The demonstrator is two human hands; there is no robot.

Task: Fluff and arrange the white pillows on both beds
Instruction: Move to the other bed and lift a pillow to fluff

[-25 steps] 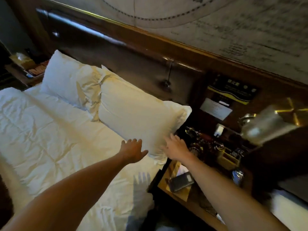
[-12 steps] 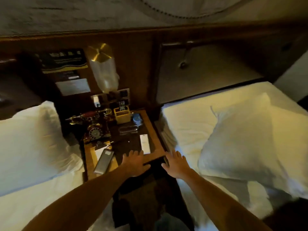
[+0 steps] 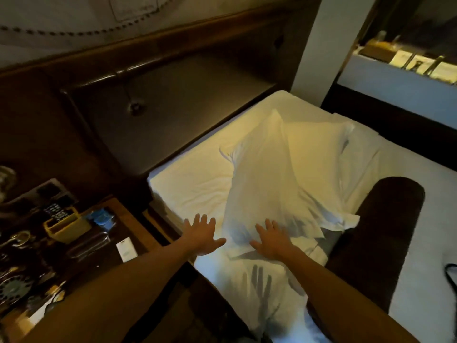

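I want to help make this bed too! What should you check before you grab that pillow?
1. Hands free: left hand and right hand are both open and hold nothing. Ok.
2. Hands at the pillow: the right hand is at the near edge of the white pillow; the left is beside it, over the sheet. Real contact: cannot tell.
3. Pillow in place: it lies slanted and crumpled, away from the headboard. Not ok.
4. Room at the head of the bed: the sheet there is bare. Ok.
5. Second pillow on this bed: one seems to lie behind the first. Cannot tell.
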